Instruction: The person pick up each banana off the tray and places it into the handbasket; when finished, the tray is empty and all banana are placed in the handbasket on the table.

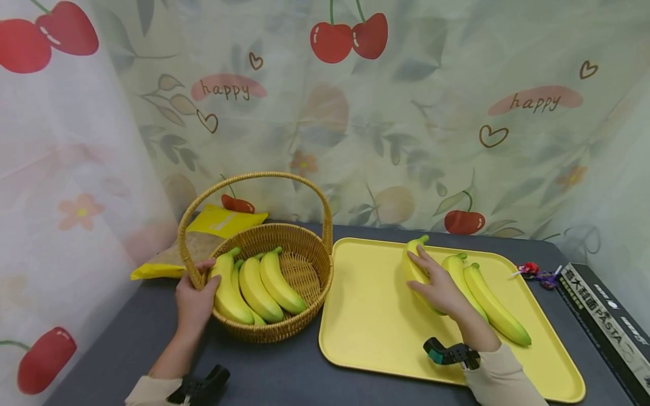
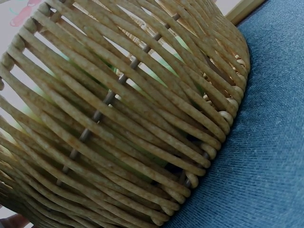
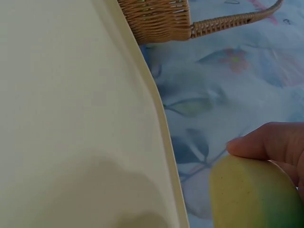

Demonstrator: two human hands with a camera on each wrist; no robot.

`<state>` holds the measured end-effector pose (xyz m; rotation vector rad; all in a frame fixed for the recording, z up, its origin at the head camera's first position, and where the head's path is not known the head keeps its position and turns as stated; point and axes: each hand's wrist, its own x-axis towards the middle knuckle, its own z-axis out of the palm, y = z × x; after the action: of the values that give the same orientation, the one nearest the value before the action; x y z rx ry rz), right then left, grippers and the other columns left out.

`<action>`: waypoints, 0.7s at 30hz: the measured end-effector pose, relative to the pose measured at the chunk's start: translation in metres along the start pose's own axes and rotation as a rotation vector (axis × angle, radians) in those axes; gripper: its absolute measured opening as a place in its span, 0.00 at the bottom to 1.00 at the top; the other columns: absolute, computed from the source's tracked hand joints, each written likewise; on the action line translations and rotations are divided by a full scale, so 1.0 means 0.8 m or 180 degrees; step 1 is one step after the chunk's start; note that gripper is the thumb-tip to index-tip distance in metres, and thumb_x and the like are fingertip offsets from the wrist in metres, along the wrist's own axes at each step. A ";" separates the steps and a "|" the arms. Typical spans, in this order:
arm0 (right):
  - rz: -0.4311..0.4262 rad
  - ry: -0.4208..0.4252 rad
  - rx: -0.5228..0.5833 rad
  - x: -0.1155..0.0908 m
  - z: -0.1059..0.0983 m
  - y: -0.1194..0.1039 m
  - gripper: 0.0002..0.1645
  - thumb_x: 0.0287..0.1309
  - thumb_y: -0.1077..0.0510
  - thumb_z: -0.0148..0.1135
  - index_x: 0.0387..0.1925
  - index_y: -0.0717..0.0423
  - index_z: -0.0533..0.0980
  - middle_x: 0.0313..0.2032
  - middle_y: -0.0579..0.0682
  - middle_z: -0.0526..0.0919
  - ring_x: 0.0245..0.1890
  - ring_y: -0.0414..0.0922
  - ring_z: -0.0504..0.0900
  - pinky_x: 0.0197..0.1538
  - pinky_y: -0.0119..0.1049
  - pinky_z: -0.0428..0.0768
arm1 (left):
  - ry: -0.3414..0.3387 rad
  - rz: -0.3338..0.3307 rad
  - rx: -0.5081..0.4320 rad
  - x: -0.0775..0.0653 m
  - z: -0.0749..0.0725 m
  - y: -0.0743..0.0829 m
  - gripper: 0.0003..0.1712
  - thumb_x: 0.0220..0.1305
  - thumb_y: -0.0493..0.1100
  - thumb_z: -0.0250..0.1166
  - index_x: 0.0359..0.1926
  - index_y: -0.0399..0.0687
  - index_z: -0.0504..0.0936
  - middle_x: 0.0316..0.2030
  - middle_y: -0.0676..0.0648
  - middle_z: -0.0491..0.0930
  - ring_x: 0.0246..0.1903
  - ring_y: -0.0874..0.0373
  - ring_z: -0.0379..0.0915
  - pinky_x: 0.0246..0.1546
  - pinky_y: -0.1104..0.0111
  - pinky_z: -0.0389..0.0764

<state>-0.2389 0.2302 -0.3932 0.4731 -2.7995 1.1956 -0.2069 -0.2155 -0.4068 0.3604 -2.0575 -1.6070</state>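
Note:
My left hand [image 1: 195, 301] grips the wicker basket [image 1: 264, 334] at its left rim, by the foot of the arched handle. Several yellow bananas [image 1: 259, 290] with green tips lie side by side in the basket. In the left wrist view, the basket's woven side [image 2: 109, 118] fills most of the picture. Over the yellow tray [image 1: 365, 304], my right hand [image 1: 442, 287] holds a banana [image 1: 413, 265], thumb on one side and fingers on the other. The right wrist view shows its greenish end [image 3: 247, 194] beneath the thumb. Two more bananas [image 1: 495, 307] lie on the tray, right of that hand.
A yellow and brown packet [image 1: 203, 234] lies behind the basket at the left. Right of the tray are wrapped lollipops [image 1: 540, 273] and a long black pasta box [image 1: 606, 327]. A printed curtain [image 1: 406, 141] hangs behind the dark table [image 1: 284, 372].

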 end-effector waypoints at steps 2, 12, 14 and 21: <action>-0.0046 -0.0015 -0.0019 -0.002 0.000 -0.007 0.38 0.56 0.65 0.59 0.67 0.64 0.57 0.71 0.65 0.45 0.69 0.66 0.46 0.64 0.61 0.54 | 0.0001 -0.0002 -0.0002 0.000 0.000 0.000 0.16 0.58 0.34 0.61 0.49 0.38 0.76 0.44 0.54 0.78 0.47 0.75 0.67 0.45 0.89 0.66; -0.0205 0.0012 -0.0071 -0.010 0.001 -0.038 0.38 0.56 0.64 0.60 0.67 0.63 0.58 0.71 0.63 0.47 0.69 0.65 0.48 0.64 0.60 0.57 | -0.0008 -0.0002 0.0034 0.000 0.000 0.000 0.16 0.58 0.34 0.61 0.49 0.38 0.76 0.45 0.52 0.78 0.48 0.74 0.67 0.45 0.90 0.66; -0.0216 0.0011 -0.0075 -0.012 0.001 -0.042 0.39 0.56 0.64 0.60 0.67 0.63 0.58 0.71 0.63 0.47 0.69 0.64 0.49 0.64 0.59 0.57 | -0.0014 -0.0009 0.0039 0.000 0.000 0.000 0.16 0.58 0.34 0.60 0.49 0.38 0.76 0.46 0.50 0.78 0.48 0.74 0.67 0.45 0.90 0.66; -0.0273 -0.0012 -0.0167 -0.015 0.004 -0.054 0.41 0.55 0.62 0.61 0.68 0.64 0.55 0.71 0.61 0.49 0.68 0.63 0.52 0.64 0.57 0.60 | -0.0059 -0.0058 0.0034 0.000 0.000 0.001 0.17 0.59 0.34 0.59 0.51 0.39 0.75 0.50 0.45 0.77 0.49 0.74 0.67 0.44 0.89 0.66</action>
<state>-0.2142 0.2024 -0.3675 0.5853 -2.7748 1.1030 -0.2066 -0.2153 -0.4060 0.3704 -2.0832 -1.6163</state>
